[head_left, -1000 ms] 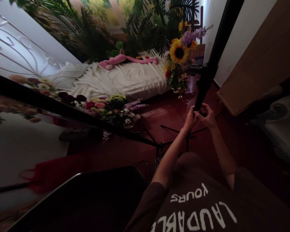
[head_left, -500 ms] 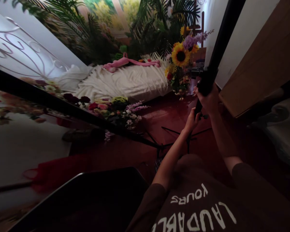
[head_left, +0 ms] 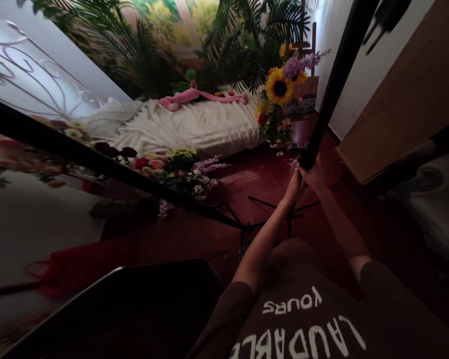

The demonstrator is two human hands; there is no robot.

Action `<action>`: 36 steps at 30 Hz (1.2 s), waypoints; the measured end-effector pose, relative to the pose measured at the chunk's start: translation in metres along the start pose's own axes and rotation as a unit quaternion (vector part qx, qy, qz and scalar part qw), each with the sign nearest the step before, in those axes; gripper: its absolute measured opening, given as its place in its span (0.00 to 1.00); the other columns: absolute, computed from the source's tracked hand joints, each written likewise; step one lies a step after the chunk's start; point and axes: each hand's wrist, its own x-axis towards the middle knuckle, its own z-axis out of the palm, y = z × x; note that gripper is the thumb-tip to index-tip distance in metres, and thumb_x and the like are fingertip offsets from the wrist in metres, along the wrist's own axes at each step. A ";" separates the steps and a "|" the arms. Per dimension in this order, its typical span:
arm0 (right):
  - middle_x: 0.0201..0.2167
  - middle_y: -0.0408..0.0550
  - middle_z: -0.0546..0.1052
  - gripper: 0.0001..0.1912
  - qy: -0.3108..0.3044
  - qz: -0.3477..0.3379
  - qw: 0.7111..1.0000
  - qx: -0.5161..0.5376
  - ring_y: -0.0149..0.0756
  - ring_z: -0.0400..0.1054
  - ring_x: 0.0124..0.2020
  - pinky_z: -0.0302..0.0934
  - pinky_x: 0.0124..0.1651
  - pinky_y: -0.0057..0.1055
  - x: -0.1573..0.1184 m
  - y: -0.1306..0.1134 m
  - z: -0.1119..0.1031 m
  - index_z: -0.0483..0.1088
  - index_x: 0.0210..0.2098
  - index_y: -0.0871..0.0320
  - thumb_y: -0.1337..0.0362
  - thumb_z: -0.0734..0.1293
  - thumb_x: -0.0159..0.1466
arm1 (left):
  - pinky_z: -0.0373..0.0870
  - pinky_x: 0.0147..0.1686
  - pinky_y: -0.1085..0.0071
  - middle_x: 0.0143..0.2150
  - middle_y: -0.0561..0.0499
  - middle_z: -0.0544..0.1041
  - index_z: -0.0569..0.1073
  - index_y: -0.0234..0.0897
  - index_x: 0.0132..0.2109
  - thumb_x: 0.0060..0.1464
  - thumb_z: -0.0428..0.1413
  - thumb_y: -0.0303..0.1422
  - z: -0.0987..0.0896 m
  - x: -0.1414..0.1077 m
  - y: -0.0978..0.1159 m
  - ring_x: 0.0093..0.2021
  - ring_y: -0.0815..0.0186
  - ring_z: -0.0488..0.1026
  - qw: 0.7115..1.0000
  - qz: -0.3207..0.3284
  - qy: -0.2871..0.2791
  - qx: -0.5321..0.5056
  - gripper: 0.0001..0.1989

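The person in the brown T-shirt (head_left: pixel 303 284) has both hands on a black stand (head_left: pixel 333 80), one close above the other, right out in front of the body over the red floor (head_left: pixel 239 174). The left hand (head_left: pixel 294 188) is the lower one, its fingers wrapped about the narrow part of the pole. The right hand (head_left: pixel 314 173) grips just above it, at the dark collar (head_left: pixel 307 158), though the gloom and the collar hide some of its fingers. The thin legs of the stand spread on the floor below the hands, and its upper pole slants up past a pale wall, near a blurred dark fitting (head_left: pixel 389 22) whose attachment I can't make out. Over to the left, a second black pole (head_left: pixel 115 172) cuts across in front of a bunch of mixed flowers (head_left: pixel 183 169). Beyond that is a low bed (head_left: pixel 205 124) draped in creamy cloth, with a pink plush toy (head_left: pixel 187 98) sprawled along its far side and palm leaves (head_left: pixel 243 55) behind. Sunflowers (head_left: pixel 280 89) and purple sprigs crowd the bed's right end, near the stand. A wooden panel (head_left: pixel 392 94) leans off to the right; a red bag (head_left: pixel 75 269) hangs at the lower left.
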 end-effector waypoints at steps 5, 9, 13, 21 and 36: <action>0.35 0.48 0.76 0.29 0.020 0.019 0.999 -0.032 0.41 0.74 0.37 0.69 0.48 0.42 -0.008 0.015 0.007 0.61 0.53 0.56 0.53 0.70 0.57 | 0.55 0.67 0.58 0.67 0.39 0.59 0.52 0.37 0.68 0.62 0.47 0.42 0.003 0.001 -0.013 0.70 0.58 0.54 1.000 -0.002 0.000 0.003 0.30; 0.37 0.49 0.77 0.30 0.001 0.017 0.998 -0.059 0.45 0.74 0.40 0.69 0.46 0.44 -0.014 0.016 -0.001 0.61 0.54 0.54 0.50 0.70 0.57 | 0.59 0.64 0.57 0.63 0.34 0.63 0.56 0.34 0.64 0.62 0.47 0.42 0.002 0.000 -0.012 0.66 0.56 0.60 1.000 -0.012 -0.001 0.009 0.28; 0.44 0.51 0.76 0.26 -0.006 -0.023 0.999 -0.046 0.42 0.74 0.41 0.70 0.45 0.41 -0.037 0.023 -0.015 0.62 0.53 0.52 0.50 0.69 0.59 | 0.70 0.51 0.63 0.50 0.38 0.73 0.61 0.34 0.57 0.64 0.44 0.42 0.000 -0.002 -0.005 0.49 0.62 0.73 1.000 -0.014 -0.007 -0.008 0.21; 0.45 0.53 0.76 0.18 0.028 0.019 0.999 -0.010 0.39 0.74 0.43 0.71 0.46 0.39 -0.086 0.051 -0.040 0.65 0.48 0.54 0.51 0.65 0.64 | 0.67 0.34 0.74 0.35 0.50 0.72 0.62 0.37 0.51 0.63 0.48 0.42 0.000 -0.002 0.010 0.30 0.71 0.70 0.999 -0.038 0.018 -0.004 0.15; 0.23 0.37 0.73 0.21 0.059 0.192 0.967 0.158 0.27 0.68 0.21 0.62 0.25 0.23 -0.065 0.044 -0.029 0.65 0.47 0.53 0.50 0.68 0.59 | 0.66 0.34 0.74 0.36 0.48 0.74 0.62 0.35 0.54 0.61 0.49 0.46 0.001 -0.002 0.007 0.32 0.69 0.71 0.998 -0.061 0.020 0.011 0.22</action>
